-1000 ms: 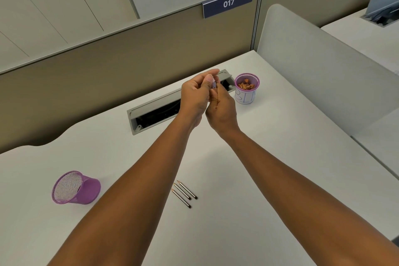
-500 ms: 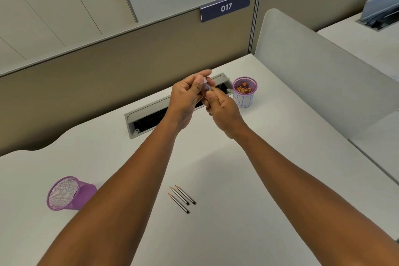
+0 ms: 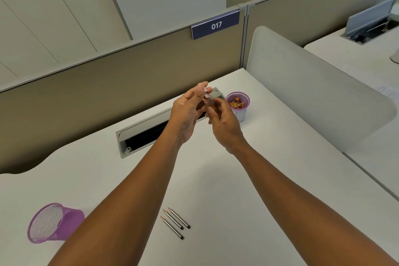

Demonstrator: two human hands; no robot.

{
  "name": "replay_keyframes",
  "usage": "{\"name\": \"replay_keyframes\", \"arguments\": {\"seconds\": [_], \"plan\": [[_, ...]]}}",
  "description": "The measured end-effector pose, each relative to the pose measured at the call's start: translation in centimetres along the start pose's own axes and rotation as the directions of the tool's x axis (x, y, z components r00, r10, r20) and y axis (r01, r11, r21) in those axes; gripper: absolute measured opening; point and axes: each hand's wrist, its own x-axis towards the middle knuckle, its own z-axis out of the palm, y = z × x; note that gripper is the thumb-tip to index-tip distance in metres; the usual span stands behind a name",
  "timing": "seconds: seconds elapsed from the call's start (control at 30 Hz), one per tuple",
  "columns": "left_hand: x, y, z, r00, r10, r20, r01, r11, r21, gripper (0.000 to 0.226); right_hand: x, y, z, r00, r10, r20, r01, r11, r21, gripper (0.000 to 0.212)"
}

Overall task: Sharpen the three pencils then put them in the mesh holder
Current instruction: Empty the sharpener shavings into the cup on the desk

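Note:
Three sharpened pencils (image 3: pixel 174 223) lie side by side on the white desk, near me between my forearms. The purple mesh holder (image 3: pixel 64 224) lies on its side at the lower left, its mouth turned toward me. Both hands are raised over the far part of the desk. My left hand (image 3: pixel 187 114) pinches a small pink part of the sharpener (image 3: pixel 206 95) between thumb and fingertips. My right hand (image 3: pixel 224 123) pinches the sharpener's clear body (image 3: pixel 210 102) just below it. The two parts touch or nearly touch; fingers hide the joint.
A purple-rimmed paper cup (image 3: pixel 241 113) holding pencil shavings stands just right of my hands. An open grey cable tray (image 3: pixel 138 134) is sunk into the desk behind them. A beige partition runs along the back, and a grey divider (image 3: pixel 313 97) borders the right side.
My hands were clasped tightly around the sharpener; now they have eased apart, so the pink part and clear body show between the fingertips. The pencils and holder lie where they were.

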Motion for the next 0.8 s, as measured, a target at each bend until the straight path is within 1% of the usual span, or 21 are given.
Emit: {"name": "replay_keyframes", "arguments": {"seconds": [0.07,0.23,0.4,0.53,0.63,0.73,0.8], "plan": [[0.4,-0.3,0.4,1.0,-0.027,-0.001,0.027,1.0,-0.015,0.033,0.5,0.2,-0.5,1.0,0.004,-0.015,-0.004,1.0,0.003,0.033],[2.2,-1.0,1.3,0.998,-0.07,0.005,0.07,0.995,-0.075,0.031,1.7,1.0,-1.7,0.999,0.007,-0.046,-0.007,1.0,0.0,0.03],[4.3,-2.0,3.1,0.994,-0.111,0.004,0.111,0.989,-0.094,0.034,3.4,2.0,-2.7,0.994,0.055,-0.093,-0.052,0.998,0.026,0.03],[6.4,-2.7,4.3,0.991,-0.133,0.023,0.134,0.987,-0.083,0.033,4.9,2.6,-4.3,0.991,0.053,-0.125,-0.054,0.999,-0.003,0.025],[7.9,-3.4,5.1,0.988,-0.152,0.026,0.153,0.984,-0.085,0.034,5.9,3.0,-5.5,0.991,0.058,-0.119,-0.06,0.998,-0.011,0.022],[9.3,-4.2,5.9,0.986,-0.166,0.013,0.166,0.98,-0.108,0.035,7.1,4.0,-6.5,0.989,0.088,-0.121,-0.093,0.995,-0.04,0.025],[10.2,-4.8,6.3,0.985,-0.174,-0.006,0.173,0.978,-0.116,0.034,7.8,4.7,-7.1,0.985,0.11,-0.129,-0.122,0.988,-0.089,0.029]]}}
